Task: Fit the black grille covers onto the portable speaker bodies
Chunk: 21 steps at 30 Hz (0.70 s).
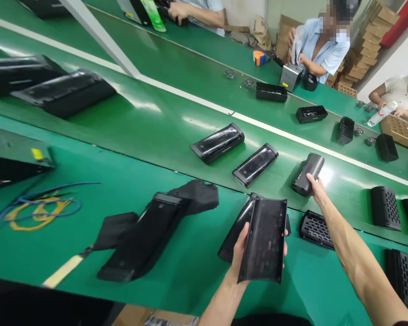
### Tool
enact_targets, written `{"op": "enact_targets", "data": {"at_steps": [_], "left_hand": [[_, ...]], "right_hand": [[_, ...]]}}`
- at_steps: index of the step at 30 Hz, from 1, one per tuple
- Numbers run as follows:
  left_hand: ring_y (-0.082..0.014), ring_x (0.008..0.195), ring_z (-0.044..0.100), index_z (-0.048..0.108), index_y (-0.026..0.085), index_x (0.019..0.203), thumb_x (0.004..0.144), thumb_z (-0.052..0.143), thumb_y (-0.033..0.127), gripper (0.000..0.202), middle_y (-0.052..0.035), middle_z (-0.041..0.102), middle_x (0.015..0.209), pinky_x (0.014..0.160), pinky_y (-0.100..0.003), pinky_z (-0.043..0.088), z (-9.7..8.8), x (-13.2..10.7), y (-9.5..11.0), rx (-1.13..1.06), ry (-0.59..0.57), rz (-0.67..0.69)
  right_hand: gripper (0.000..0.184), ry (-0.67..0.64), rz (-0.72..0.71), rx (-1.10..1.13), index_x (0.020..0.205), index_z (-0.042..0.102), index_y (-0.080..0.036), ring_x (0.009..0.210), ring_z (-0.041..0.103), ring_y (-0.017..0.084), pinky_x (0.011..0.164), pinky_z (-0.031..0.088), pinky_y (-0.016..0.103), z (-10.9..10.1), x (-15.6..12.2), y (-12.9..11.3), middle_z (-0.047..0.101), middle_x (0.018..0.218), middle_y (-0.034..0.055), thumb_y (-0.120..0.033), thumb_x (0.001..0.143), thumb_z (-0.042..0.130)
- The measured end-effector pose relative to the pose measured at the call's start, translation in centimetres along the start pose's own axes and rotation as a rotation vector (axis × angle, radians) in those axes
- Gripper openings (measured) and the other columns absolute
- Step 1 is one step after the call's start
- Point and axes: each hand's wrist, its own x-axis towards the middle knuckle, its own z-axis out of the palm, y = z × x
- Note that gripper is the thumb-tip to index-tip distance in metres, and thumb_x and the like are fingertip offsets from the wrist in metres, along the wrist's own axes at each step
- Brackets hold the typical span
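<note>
My left hand [242,248] grips two black plastic shell parts together: a flat perforated panel [264,240] in front and a rounded housing [236,228] behind it, held above the near green table. My right hand [315,189] reaches out over the conveyor belt and closes on the near end of a black speaker housing [308,174] lying on the belt. Two more glossy black housings [217,143] [255,165] lie on the belt to its left.
A black housing on a dark cloth [146,231] lies on the near table, with blue and yellow cables [41,210] to the left. Perforated black grilles [317,229] [386,208] sit to the right. Other people work across the far belt beside cardboard boxes [367,50].
</note>
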Motion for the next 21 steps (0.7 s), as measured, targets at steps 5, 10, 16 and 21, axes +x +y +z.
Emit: {"op": "enact_targets", "data": {"at_steps": [5, 10, 16, 21], "left_hand": [[-0.0276, 0.092, 0.076, 0.068, 0.003, 0.139, 0.094, 0.055, 0.085, 0.094, -0.0212, 0.078, 0.11, 0.084, -0.038, 0.063, -0.3, 0.0, -0.1, -0.005, 0.002, 0.022], [-0.0292, 0.103, 0.075, 0.066, 0.013, 0.145, 0.093, 0.065, 0.079, 0.084, -0.0182, 0.076, 0.124, 0.089, -0.041, 0.063, 0.2, 0.6, -0.6, -0.032, -0.014, 0.079], [-0.0349, 0.111, 0.074, 0.06, 0.014, 0.15, 0.085, 0.076, 0.076, 0.091, -0.0188, 0.073, 0.132, 0.086, -0.044, 0.065, 1.7, 2.0, -2.0, 0.009, -0.024, 0.071], [-0.0325, 0.106, 0.075, 0.061, 0.014, 0.147, 0.082, 0.079, 0.078, 0.093, -0.018, 0.073, 0.132, 0.084, -0.044, 0.065, 3.2, 1.6, -3.8, 0.052, -0.011, 0.061]], "right_hand": [[0.055, -0.038, -0.014, 0.14, 0.13, 0.063, -0.019, 0.098, 0.075, 0.024, 0.087, 0.066, 0.032, 1.6, -0.3, -1.8, 0.079, 0.106, 0.0068, -0.036, 0.081, 0.081], [0.049, -0.462, 0.102, 0.481, 0.124, 0.07, -0.02, 0.1, 0.077, 0.029, 0.086, 0.069, 0.045, -5.1, -6.4, -3.9, 0.082, 0.109, 0.0099, -0.055, 0.091, 0.065], [0.067, -0.833, 0.188, 0.639, 0.135, 0.068, -0.012, 0.098, 0.076, 0.031, 0.074, 0.068, 0.047, -12.3, -16.5, -3.1, 0.078, 0.123, 0.0211, -0.062, 0.09, 0.062], [0.06, -0.796, 0.217, 0.586, 0.133, 0.071, -0.016, 0.095, 0.071, 0.027, 0.07, 0.065, 0.04, -14.4, -20.9, -1.8, 0.077, 0.121, 0.0189, -0.061, 0.094, 0.06]]}}
